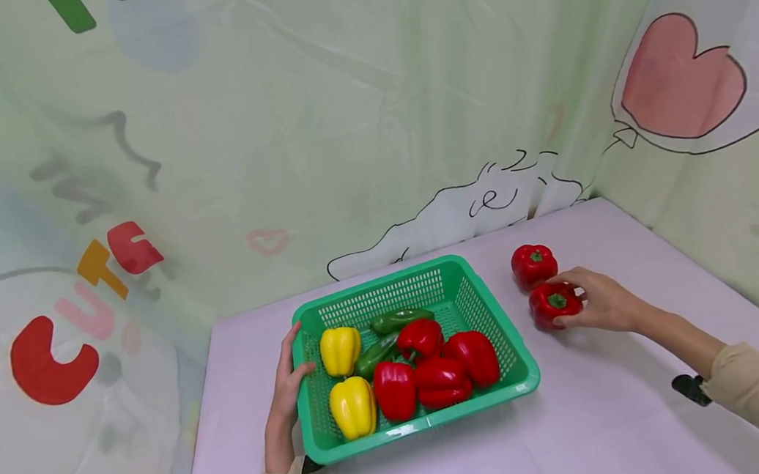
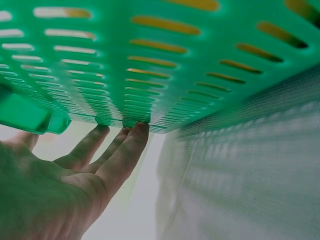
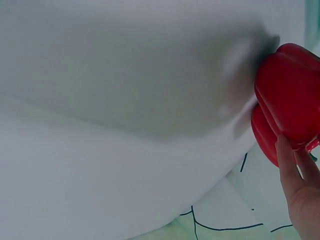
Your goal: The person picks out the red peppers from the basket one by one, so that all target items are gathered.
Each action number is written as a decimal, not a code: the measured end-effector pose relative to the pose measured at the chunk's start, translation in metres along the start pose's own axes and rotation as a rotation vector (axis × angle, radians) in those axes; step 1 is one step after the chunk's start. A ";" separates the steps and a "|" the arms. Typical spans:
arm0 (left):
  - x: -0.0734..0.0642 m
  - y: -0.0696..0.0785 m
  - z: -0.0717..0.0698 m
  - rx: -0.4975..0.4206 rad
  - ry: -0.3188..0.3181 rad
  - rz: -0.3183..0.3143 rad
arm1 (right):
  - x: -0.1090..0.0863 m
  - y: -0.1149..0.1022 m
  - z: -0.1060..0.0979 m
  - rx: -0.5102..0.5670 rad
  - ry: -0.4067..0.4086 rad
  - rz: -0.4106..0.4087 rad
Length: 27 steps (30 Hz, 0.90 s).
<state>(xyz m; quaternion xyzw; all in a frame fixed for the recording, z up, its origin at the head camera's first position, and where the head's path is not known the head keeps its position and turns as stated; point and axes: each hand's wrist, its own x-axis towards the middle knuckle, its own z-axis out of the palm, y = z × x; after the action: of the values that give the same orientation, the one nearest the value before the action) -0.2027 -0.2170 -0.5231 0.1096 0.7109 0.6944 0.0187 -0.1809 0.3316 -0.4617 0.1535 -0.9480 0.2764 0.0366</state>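
Note:
My left hand (image 1: 287, 390) holds the left rim of a green plastic basket (image 1: 426, 426), thumb over the rim and fingers along the outside. In the left wrist view, fingertips (image 2: 137, 132) touch the slotted basket wall (image 2: 112, 65). Inside lie yellow bell peppers (image 1: 353, 408), dark green long peppers (image 1: 401, 320) and several red bell peppers (image 1: 442, 382). To the basket's right, my right hand (image 1: 605, 300) grips a red bell pepper (image 1: 546, 307) between thumb and fingers; this pepper (image 3: 290, 95) also shows in the right wrist view. Just behind it stands another red bell pepper (image 1: 530, 264).
A pale lilac table (image 1: 603, 412) carries everything. Printed fabric (image 1: 345, 122) hangs along its back, left and right sides, close behind the basket. A dark strap piece (image 1: 690, 389) sits at the right sleeve.

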 end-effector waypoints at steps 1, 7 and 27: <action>0.000 0.000 0.000 0.000 0.002 0.000 | 0.000 0.001 0.000 -0.002 -0.001 0.007; 0.001 0.000 0.000 0.010 0.005 -0.002 | 0.000 0.004 0.001 0.022 -0.008 0.053; 0.001 0.002 0.001 0.005 0.009 -0.005 | 0.002 0.012 0.003 -0.006 0.046 0.075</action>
<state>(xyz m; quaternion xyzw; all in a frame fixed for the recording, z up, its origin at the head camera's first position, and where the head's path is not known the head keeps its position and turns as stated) -0.2037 -0.2161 -0.5214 0.1045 0.7131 0.6930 0.0169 -0.1863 0.3392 -0.4706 0.1111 -0.9529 0.2781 0.0486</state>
